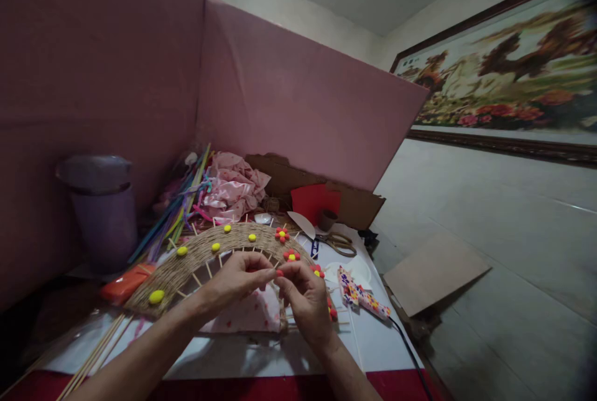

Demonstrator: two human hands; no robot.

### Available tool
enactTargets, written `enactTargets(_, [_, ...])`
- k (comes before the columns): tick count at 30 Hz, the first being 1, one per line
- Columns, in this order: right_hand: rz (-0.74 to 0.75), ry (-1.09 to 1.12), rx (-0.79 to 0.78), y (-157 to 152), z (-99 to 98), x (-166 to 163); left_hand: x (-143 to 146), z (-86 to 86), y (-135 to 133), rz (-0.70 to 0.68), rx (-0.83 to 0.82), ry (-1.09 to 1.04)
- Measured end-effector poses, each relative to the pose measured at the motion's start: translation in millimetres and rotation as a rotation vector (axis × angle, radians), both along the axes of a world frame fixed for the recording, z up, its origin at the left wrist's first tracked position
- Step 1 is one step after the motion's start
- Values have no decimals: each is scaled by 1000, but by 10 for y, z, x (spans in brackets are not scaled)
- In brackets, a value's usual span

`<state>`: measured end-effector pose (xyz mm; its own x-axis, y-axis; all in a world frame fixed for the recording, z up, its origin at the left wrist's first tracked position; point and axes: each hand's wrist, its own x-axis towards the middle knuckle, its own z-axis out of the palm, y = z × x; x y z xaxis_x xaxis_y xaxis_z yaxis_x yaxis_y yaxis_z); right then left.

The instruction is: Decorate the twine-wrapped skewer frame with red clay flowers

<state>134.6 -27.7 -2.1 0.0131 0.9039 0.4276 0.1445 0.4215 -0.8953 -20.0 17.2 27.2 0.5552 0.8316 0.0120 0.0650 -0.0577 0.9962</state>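
My left hand (245, 276) and my right hand (305, 295) meet fingertip to fingertip over the front of a woven twine arch. Between the pinched fingers of both hands is a small red clay piece (278, 273), mostly covered by the fingertips. The twine arch (186, 270) has thin wooden sticks poking out along its edges. Yellow clay discs (157, 296) dot its left and top. Red flowers with yellow centres (282, 235) run down its right side. White cloth with pink marks (261, 311) lies inside the arch, partly behind my hands.
An orange-red packet (124, 286) and long wooden sticks (100, 348) lie left. Behind are pipe cleaners (186, 202), crumpled pink fabric (236, 186), red sheet (314, 202) and scissors (342, 243). A patterned glue gun (361, 295) with a black cord rests right. A lilac bin (102, 221) stands far left.
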Motion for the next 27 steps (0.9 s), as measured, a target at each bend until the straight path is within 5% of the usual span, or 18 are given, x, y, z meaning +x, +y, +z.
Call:
enactTargets(9, [-45,-197,146,11,-12,54,-7,-59,11,-19,-27,16])
enactTargets(19, [-51,-319,192,-28,44,6,56,-82,5,121,-22,31])
enactTargets(27, [6,229,-13,64,-38,61,-21,-63,15,99,-352,-476])
